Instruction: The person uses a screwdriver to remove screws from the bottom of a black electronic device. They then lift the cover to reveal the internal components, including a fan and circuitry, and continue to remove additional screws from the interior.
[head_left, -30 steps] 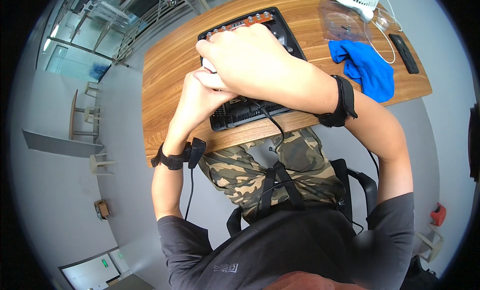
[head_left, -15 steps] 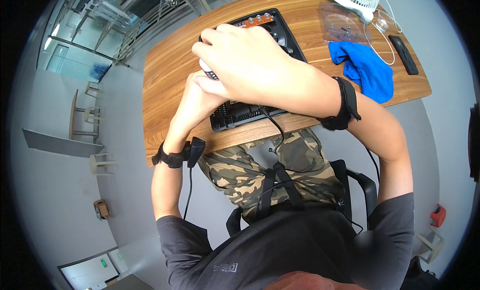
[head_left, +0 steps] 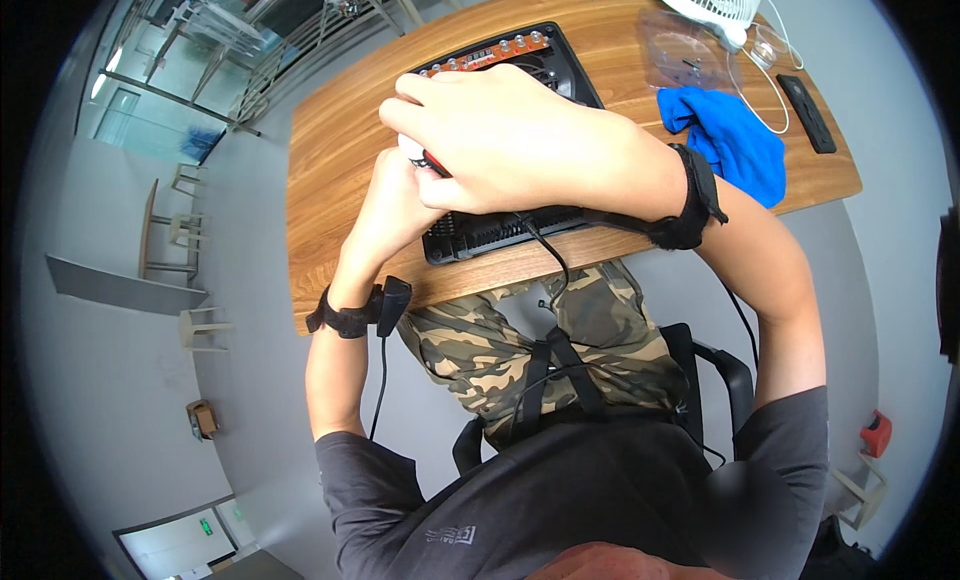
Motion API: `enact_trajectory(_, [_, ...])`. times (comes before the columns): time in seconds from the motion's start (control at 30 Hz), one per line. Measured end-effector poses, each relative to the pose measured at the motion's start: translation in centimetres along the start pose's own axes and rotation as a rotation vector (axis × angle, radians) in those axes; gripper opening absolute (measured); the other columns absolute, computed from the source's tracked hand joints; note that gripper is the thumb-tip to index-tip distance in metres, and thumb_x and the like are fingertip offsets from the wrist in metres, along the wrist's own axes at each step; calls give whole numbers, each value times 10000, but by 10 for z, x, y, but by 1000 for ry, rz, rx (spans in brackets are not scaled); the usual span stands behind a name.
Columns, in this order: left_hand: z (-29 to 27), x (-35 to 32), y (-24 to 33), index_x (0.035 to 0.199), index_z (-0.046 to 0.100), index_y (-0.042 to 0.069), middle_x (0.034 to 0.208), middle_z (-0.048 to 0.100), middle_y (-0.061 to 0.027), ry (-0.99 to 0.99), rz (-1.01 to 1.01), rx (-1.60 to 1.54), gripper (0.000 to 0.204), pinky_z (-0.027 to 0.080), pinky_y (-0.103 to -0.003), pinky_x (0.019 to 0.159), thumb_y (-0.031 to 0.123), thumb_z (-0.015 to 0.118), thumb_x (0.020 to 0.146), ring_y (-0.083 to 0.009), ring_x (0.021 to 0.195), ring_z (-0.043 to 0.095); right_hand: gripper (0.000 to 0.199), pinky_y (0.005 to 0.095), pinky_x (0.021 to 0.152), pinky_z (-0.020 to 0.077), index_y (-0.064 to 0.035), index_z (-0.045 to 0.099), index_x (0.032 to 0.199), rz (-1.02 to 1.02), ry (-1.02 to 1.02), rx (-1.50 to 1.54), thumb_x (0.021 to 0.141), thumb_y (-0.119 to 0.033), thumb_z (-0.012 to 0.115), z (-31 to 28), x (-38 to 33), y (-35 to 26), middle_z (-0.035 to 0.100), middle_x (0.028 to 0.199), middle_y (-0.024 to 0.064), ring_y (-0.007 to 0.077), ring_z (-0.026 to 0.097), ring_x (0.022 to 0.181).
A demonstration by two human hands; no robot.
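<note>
An open black appliance housing (head_left: 480,238) lies on the wooden table in front of me. Along its far side runs an orange circuit board (head_left: 478,57) with several round parts on it. A black cord (head_left: 552,255) comes out of its near side. Above the housing, my right hand (head_left: 500,130) is closed, its fingers curled over my left. My left hand (head_left: 392,205), also closed, is at the housing's left, touching the right. Between them shows a bit of a red, black and white object (head_left: 431,163); most of it is hidden, so its kind is unclear.
To the right are a blue cloth (head_left: 730,140), a clear plastic tray (head_left: 670,55) with small dark pieces, and a black bar (head_left: 806,113) near the table edge. A white fan (head_left: 710,5) with its white cable stands at the far right. My legs are below the near edge.
My right hand has turned and shifted slightly toward me, uncovering more of the orange board. A red part now shows between the hands. The left hand has barely moved.
</note>
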State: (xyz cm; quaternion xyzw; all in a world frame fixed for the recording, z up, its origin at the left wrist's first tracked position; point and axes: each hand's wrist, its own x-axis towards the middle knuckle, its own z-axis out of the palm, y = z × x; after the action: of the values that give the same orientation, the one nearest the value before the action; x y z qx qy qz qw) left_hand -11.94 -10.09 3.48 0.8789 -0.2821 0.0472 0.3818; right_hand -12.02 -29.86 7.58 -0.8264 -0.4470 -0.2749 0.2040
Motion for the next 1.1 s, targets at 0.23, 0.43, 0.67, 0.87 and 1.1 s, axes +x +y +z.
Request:
enact_trajectory(0.23, [6,1,13,992,654,-53,905,733,-119,-5,-55,-51,294,555,-331,722,140,803,828,-146,830,681,354,437,631,583,26,664,986,56,-21,-43,825,-285,715,3,2,0,708,800,184,325,739,719])
enact_trajectory(0.43, [-15,2,-9,1000,663,-40,857,725,-89,-201,-183,-59,287,549,-322,715,137,805,822,-130,794,666,396,422,645,587,33,660,970,78,12,-6,855,-343,707,-1,-4,5,720,768,182,330,744,720])
enact_trajectory(0.67, [-1,0,12,1000,663,-32,848,729,-108,3,-21,3,274,544,-327,714,129,792,820,-165,759,676,364,388,661,571,-1,591,967,202,-131,15,881,-341,688,3,1,-2,690,913,184,315,723,817])
enact_trajectory(0.87, [-6,1,-4,965,654,-33,858,732,-112,-43,-94,-32,208,550,-321,737,103,753,843,-135,793,669,344,401,663,570,-13,577,983,143,5,65,846,-300,707,3,-4,1,675,879,170,306,719,815])
enact_trajectory(1.1, [-3,5,9,972,666,-23,867,735,-102,-46,-146,-36,299,551,-314,740,166,838,816,-112,821,666,386,415,641,577,-11,593,994,167,32,-2,851,-342,732,8,-6,5,704,799,167,342,727,731])
